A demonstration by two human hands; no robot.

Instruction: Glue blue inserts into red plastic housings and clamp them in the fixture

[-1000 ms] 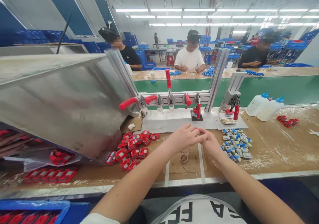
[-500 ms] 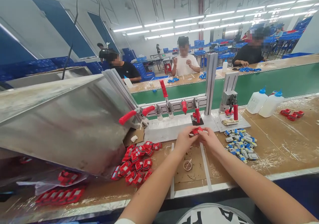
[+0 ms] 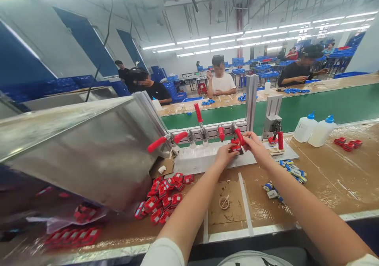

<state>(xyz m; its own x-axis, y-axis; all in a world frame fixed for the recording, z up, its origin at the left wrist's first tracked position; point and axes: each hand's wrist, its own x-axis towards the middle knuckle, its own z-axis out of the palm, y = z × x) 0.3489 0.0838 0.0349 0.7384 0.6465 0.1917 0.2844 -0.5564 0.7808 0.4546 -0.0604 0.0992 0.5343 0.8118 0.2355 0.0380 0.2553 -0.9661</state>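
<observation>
red part (image 3: 236, 149) in left hand (image 3: 224, 155), beside right hand (image 3: 253, 144) on lever (image 3: 239, 135)

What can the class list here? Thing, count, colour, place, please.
Red pile: many, red, bench centre-left
Red row: several, red, bench front left
Red cluster: a few, red, bench far right
Small blocks: many, blue, white and yellow, bench right
Clamps: six, red-handled, five on the metal frame, one on the stand
Near bottles: two, whitish with blue caps, bench right
Small dish: one, brownish, bench centre
Metal box: one, grey, left
Co-workers: three, white or black tops, far bench
Crates: many, blue, background
Lights: many, white, ceiling
Left hand: one, bare, on a red part at a frame clamp
Right hand: one, bare, on that clamp's red handle
</observation>
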